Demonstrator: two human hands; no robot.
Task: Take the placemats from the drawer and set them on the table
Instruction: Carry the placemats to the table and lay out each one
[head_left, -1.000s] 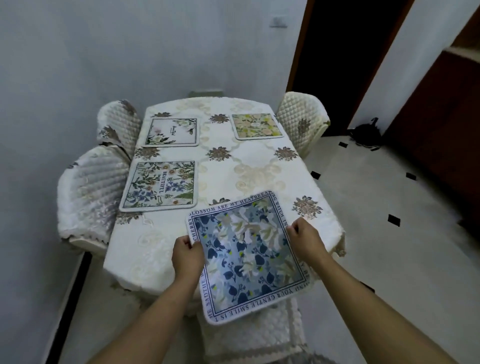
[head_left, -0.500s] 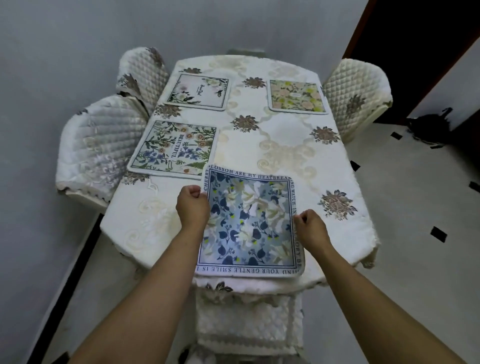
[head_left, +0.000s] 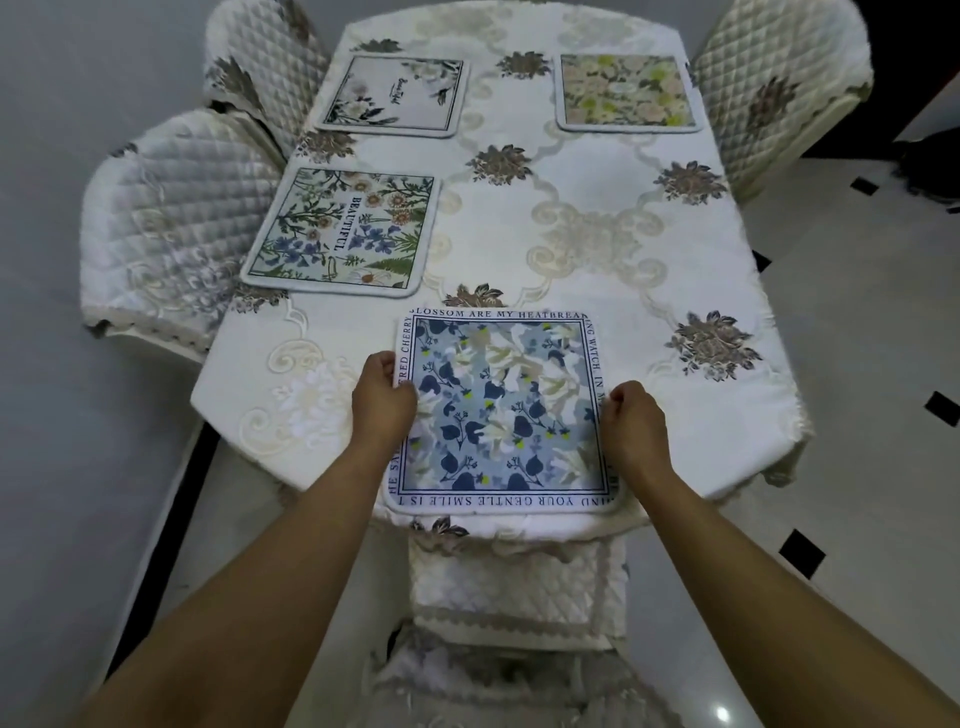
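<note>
A blue floral placemat (head_left: 501, 410) with a lettered border lies flat at the near end of the table (head_left: 571, 249). My left hand (head_left: 383, 402) pinches its left edge and my right hand (head_left: 635, 422) pinches its right edge. Three more placemats lie on the cream tablecloth: a "BEAUTIFUL" flower mat (head_left: 343, 231) at the left, a white flower mat (head_left: 395, 96) at the far left, and a yellow-green flower mat (head_left: 626, 91) at the far right.
Quilted chairs stand around the table: two on the left (head_left: 161, 234) (head_left: 254, 62), one at the far right (head_left: 774, 83), one tucked in right below me (head_left: 519, 587). A grey wall runs along the left. Tiled floor with black insets lies to the right.
The blue placemat has come down from a tilted hold onto the table's near end and now lies flat and square. Both hands stay on its side edges. The view moved closer.
</note>
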